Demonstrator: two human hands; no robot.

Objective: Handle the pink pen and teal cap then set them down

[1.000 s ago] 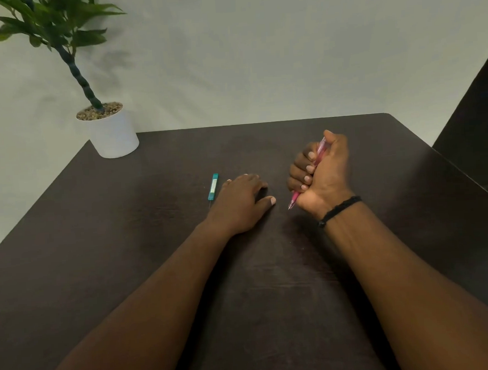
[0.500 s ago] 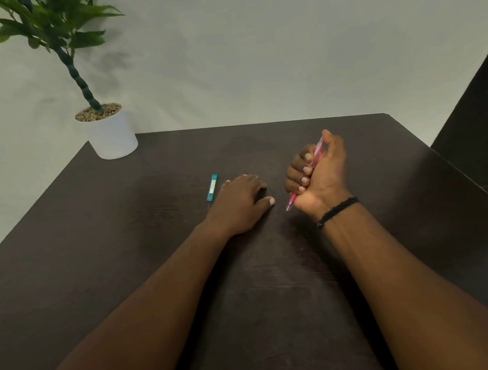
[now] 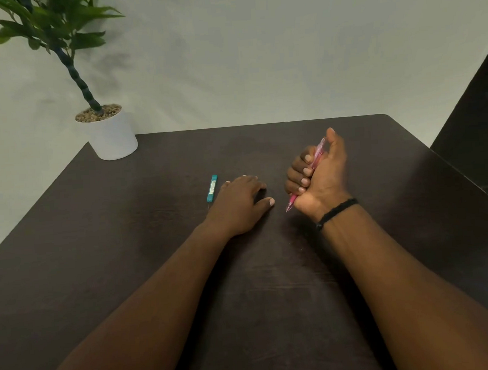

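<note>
My right hand (image 3: 319, 177) is closed in a fist around the pink pen (image 3: 318, 154), thumb up along the barrel. The pen's tip (image 3: 289, 207) pokes out below the fist, just above the dark table (image 3: 157, 276). The teal cap (image 3: 212, 188) lies flat on the table, just left of my left hand (image 3: 238, 205). That hand rests palm down with fingers spread, holding nothing, its little finger close beside the cap.
A white pot (image 3: 111, 135) with a green plant (image 3: 53, 27) stands at the table's far left corner. A pale wall rises behind the table. A dark surface (image 3: 479, 130) stands off the table's right edge.
My right hand with the pen has shifted slightly left, toward my left hand. The left hand and the cap have not moved.
</note>
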